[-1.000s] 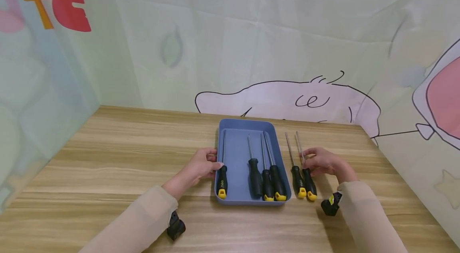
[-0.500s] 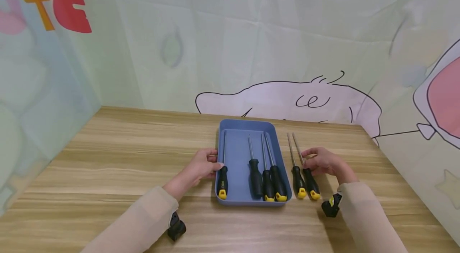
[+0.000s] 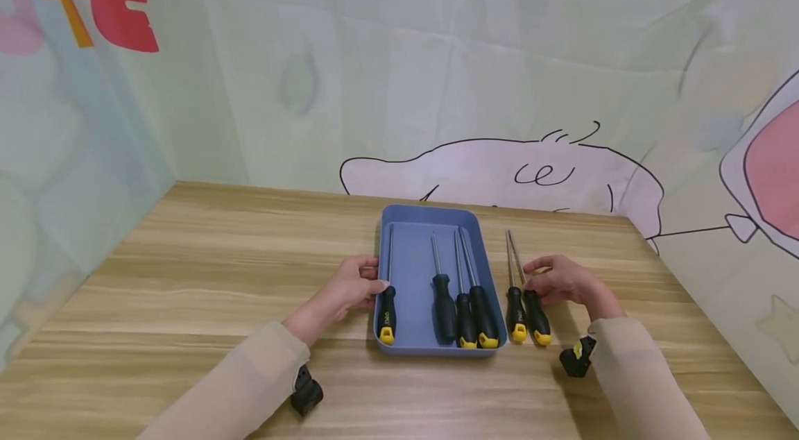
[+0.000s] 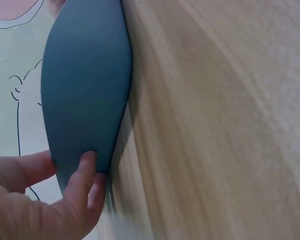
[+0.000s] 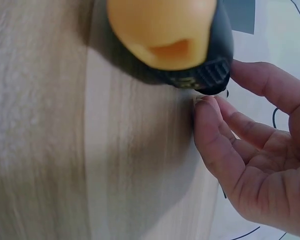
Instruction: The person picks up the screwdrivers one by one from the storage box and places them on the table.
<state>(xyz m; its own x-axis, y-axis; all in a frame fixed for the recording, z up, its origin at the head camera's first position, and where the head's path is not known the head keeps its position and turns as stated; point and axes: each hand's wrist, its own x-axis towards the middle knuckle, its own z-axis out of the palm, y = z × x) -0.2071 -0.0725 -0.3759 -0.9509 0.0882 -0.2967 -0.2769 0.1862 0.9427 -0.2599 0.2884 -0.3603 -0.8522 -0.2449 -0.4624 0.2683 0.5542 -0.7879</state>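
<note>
A blue tray [image 3: 408, 252] lies on the wooden table, its near wall facing me. My left hand [image 3: 348, 287] grips its left wall, thumb over the rim and fingers against the outside, as the left wrist view shows. Inside the tray, a black-and-yellow screwdriver [image 3: 387, 315] lies along the left wall. Several more are grouped at the right, among them an all-black one [image 3: 444, 308]. Outside, right of the tray, two screwdrivers lie with shaft tips close together. My right hand [image 3: 562, 280] pinches the right-hand screwdriver [image 3: 535, 315] at the handle's front; the left-hand screwdriver [image 3: 515, 311] lies beside it.
The wood-grain table [image 3: 218, 273] spreads to both sides of the tray. A printed cloth backdrop [image 3: 399, 79] stands behind it and along both sides. Each wrist carries a small black camera, such as the left one [image 3: 306, 391].
The tips of the two screwdrivers outside the tray have come together: the left one's tip shifted right, the right one's tip left. Both hands have stayed nearly where they were.
</note>
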